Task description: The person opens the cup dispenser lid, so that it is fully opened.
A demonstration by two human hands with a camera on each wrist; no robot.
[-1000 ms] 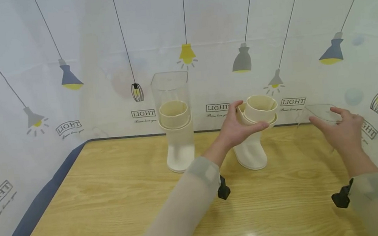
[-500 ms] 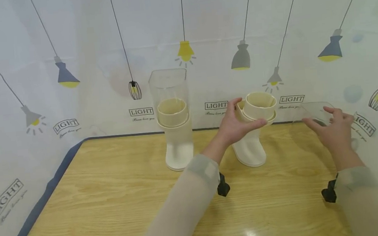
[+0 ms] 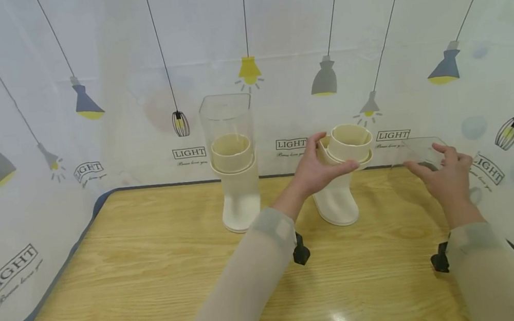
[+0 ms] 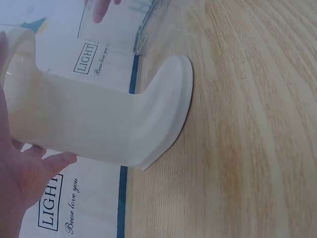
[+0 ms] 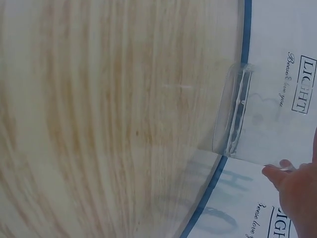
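The left hand (image 3: 318, 172) had its thumb and fingers spread round the upper part of a cream stand (image 3: 337, 205), gripping it just below the round collar (image 3: 352, 143) at its top; the stand stood upright, its rounded foot on the wooden table (image 3: 156, 273). Well to the right of it, the right hand (image 3: 449, 175) held a clear container (image 5: 234, 111) between thumb and fingers, apart from the stand; whether the container touched the table could not be told. To the left of the gripped stand, near the table's far edge, stood a matching second stand (image 3: 241, 198), with a tall second container (image 3: 226, 114), also clear, upright round its collar. Behind everything hung a pale sheet (image 3: 280, 18) printed with lamps and the word LIGHT. Both arms wore light sleeves (image 3: 236, 286), and a black device (image 3: 301, 250) showed at each wrist.
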